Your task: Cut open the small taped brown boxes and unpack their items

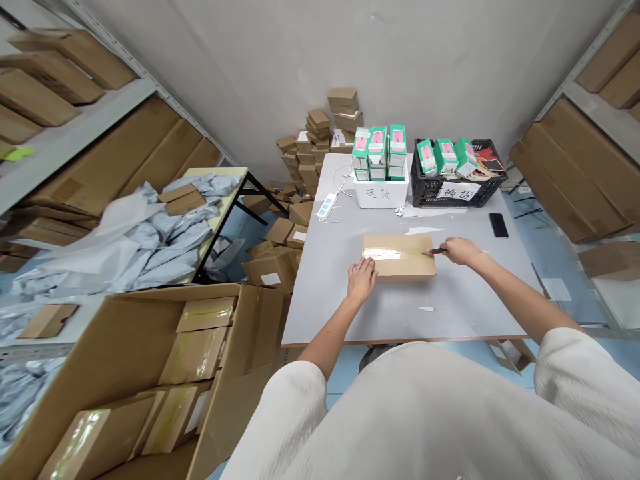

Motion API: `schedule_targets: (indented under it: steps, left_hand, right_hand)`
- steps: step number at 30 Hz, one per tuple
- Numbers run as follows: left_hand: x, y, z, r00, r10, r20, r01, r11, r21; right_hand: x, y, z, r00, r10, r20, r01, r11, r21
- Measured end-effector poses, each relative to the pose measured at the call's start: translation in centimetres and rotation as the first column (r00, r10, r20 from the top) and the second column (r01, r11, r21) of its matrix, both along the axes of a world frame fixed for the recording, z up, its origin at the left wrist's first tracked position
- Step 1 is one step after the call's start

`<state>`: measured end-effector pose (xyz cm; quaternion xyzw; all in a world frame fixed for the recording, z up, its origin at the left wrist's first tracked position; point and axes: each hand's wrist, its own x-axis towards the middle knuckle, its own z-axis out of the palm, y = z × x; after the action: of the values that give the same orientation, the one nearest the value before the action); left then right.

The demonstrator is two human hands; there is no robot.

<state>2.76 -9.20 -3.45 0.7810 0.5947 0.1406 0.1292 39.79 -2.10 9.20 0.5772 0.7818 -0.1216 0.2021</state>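
Observation:
A closed cardboard box lies flat on the grey table, with a shiny strip of clear tape along the middle of its top. My left hand rests on the box's left end, fingers laid over its near left corner. In my right hand is a box cutter with a dark and red handle, fingers wrapped round it. Its tip points left and meets the tape seam near the box's right edge. How deep the blade sits I cannot tell.
Behind the box stand a white bin and a black crate, both with green boxes. A phone lies at the right, a power strip at the left. A large open carton with taped boxes stands left of the table.

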Motion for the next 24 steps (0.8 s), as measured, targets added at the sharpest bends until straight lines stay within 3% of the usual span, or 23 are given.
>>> schedule_targets:
  steps: [8, 12, 19, 24]
  left_hand:
    - [0.3, 0.1, 1.2, 0.999, 0.009, -0.033, -0.01, 0.999, -0.04]
    - [2.1, 0.7, 2.0, 0.998, 0.025, -0.053, -0.027, 0.999, -0.026]
    - [10.2, 3.8, 3.7, 0.961, -0.276, -0.021, 0.269, 0.95, -0.162]
    - [13.2, 6.0, 4.6, 0.924, -0.356, -0.142, 0.311, 0.912, -0.268]
  right_hand:
    - [3.8, -0.4, -0.3, 0.999, -0.034, 0.003, 0.034, 0.999, 0.003]
    - [4.9, -1.0, -1.1, 0.997, -0.051, -0.055, 0.052, 0.998, 0.017]
    - [6.1, -1.1, -2.8, 0.991, -0.047, -0.123, 0.051, 0.998, 0.032]
    - [6.5, -1.1, -3.6, 0.986, -0.048, -0.162, 0.053, 0.998, 0.03]
